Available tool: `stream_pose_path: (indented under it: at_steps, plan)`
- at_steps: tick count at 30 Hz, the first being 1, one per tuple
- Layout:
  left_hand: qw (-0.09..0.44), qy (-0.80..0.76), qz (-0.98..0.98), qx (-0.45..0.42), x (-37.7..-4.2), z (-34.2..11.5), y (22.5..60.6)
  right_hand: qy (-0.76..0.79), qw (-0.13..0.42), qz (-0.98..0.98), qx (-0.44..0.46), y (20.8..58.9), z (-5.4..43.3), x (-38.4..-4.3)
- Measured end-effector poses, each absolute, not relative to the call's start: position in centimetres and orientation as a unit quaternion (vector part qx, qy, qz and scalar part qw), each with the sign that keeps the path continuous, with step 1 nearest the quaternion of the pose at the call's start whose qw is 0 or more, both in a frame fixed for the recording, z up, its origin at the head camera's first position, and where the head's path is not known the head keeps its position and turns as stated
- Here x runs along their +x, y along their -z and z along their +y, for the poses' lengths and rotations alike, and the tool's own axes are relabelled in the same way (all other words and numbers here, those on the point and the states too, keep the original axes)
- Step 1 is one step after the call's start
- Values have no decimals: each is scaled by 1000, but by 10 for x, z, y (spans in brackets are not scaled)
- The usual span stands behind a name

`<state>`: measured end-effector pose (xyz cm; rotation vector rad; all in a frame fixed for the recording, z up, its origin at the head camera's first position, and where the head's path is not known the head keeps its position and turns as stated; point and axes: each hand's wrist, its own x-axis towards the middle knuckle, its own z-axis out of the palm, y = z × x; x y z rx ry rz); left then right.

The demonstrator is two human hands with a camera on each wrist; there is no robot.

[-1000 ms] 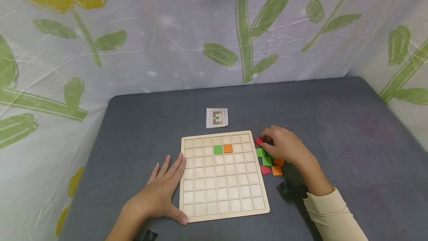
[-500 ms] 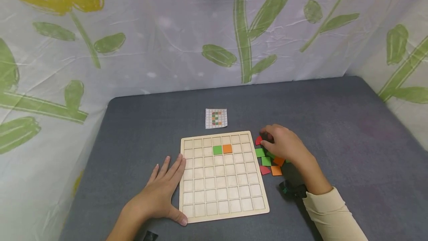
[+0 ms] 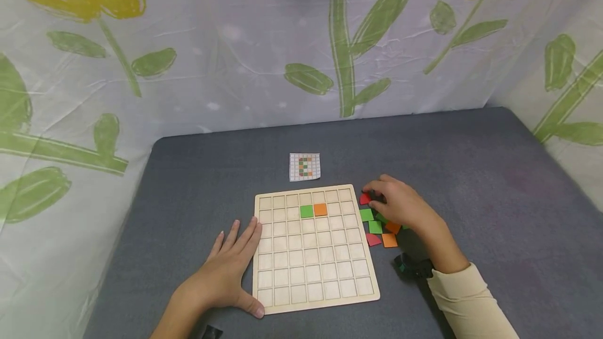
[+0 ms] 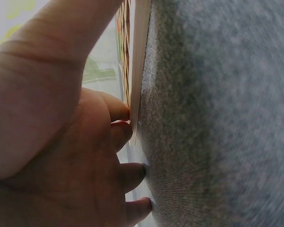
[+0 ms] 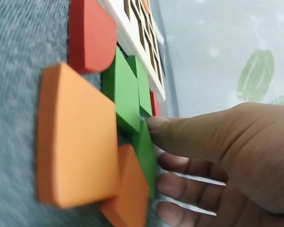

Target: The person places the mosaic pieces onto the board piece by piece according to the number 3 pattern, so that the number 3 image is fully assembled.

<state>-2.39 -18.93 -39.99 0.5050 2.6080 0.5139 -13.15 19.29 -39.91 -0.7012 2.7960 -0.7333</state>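
My left hand [image 3: 221, 271] lies spread along the left edge of a wooden grid board [image 3: 311, 305], fingers straight and thumb at its near corner. In the left wrist view, fingertips [image 4: 120, 135] touch the board's side. Two tiles sit in the grid, a green square [image 3: 306, 211] beside an orange square [image 3: 320, 209]. Off the board's far right corner, my right hand [image 3: 400, 203] pinches a red rounded tile [image 3: 365, 199] low at the table, index finger and thumb at its edges. In the right wrist view, green tiles mostly hide that red tile [image 5: 155, 104].
Between board and right forearm lie loose green tiles [image 3: 375, 227], orange tiles [image 3: 390, 240] and another red rounded tile [image 3: 373, 239], some overlapping. A small printed grid card [image 3: 304, 167] lies beyond the board. A flowered sheet [image 3: 226, 67] hangs behind the grey table [image 3: 212, 171].
The red tile at my right fingertips has turned slightly, and the index finger has shifted onto its far edge. My left hand and the board stay put.
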Motion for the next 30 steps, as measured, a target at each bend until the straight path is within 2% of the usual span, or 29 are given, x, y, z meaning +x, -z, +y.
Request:
stream_pose_path:
  at_steps: [5,12,20,30]
  plan:
    - [216,-187,941,180,-24,-189,400,255,89,932,-241,399,197,-131]
    - [215,-190,941,181,-24,-189,399,237,70,939,-239,401,196,-131]
    - [211,-189,942,182,-24,-189,400,219,33,935,-276,403,195,-132]
    - [213,-195,940,180,-23,-189,399,245,28,925,-290,407,198,-134]
